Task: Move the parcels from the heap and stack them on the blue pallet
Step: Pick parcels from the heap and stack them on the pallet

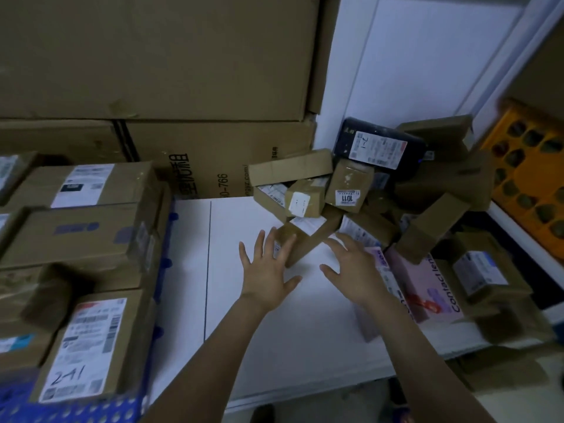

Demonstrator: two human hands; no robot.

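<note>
L hand [267, 271] and R hand [354, 268] were both spread wide, holding nothing. A brown parcel [302, 245] lay at the foot of the heap [351, 190], just ahead, btwn the 2 hands. Its long axis ran near-left to far-right. L fingertips overlapped its near end; contact unclear. The blue pallet [76, 412] sat well left w/ stacked parcels [88, 346].

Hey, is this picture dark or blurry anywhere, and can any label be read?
Head view: dim, bluish, no glare. Head view: the 1011 label in the heap reads clearly, while the parcels at the left edge and the yellow crate are smeared. Head view: straight edges bow near the frame borders.
</note>
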